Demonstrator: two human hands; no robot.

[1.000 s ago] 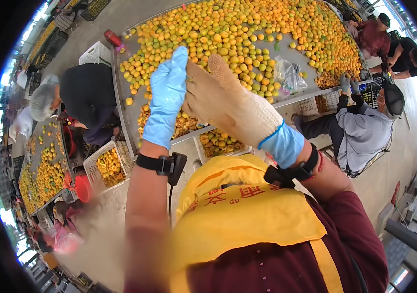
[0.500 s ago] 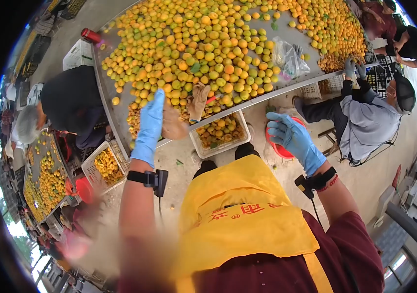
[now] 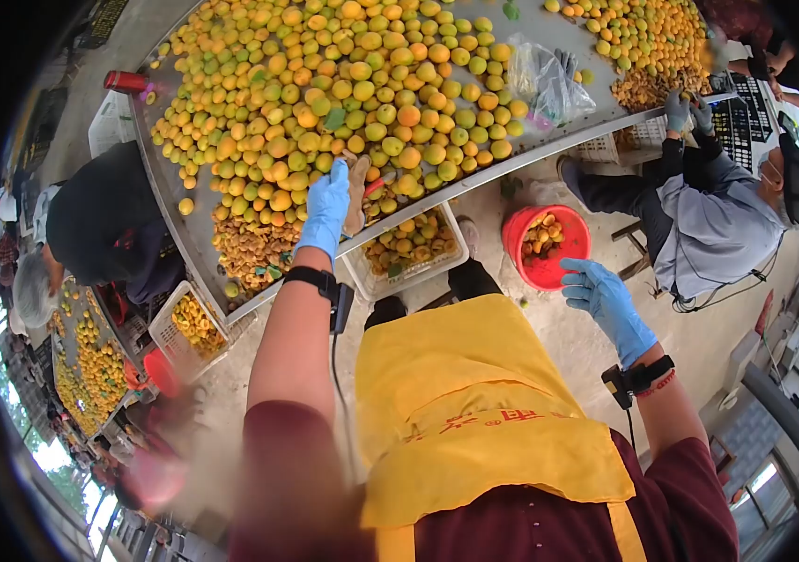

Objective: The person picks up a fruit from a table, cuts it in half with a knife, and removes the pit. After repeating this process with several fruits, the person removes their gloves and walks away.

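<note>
My left hand (image 3: pixel 327 211), in a blue glove, is at the table's front edge, its fingers closed against a brown work glove (image 3: pixel 356 195). A red-handled tool (image 3: pixel 376 185) lies just right of that glove, partly among the fruit. My right hand (image 3: pixel 608 302), also blue-gloved, hangs in the air at the lower right of a red bucket (image 3: pixel 517 251); its fingers are loosely spread and hold nothing. Yellow-green fruit (image 3: pixel 362 91) covers much of the metal table (image 3: pixel 549 140). Below its edge stands a white crate (image 3: pixel 404 281) holding fruit.
A clear plastic bag (image 3: pixel 554 94) lies on the table. On the right sits a person in grey (image 3: pixel 709 220), gloved hands by a fruit pile. Another person in dark clothes (image 3: pixel 109 211) bends at the left. A red can (image 3: pixel 125 81) rests at the far left corner.
My left hand has moved right onto the brown glove; the blurred brown shape beside it no longer shows separately. My right hand is lower and farther right. The view has shifted, showing more of the bucket.
</note>
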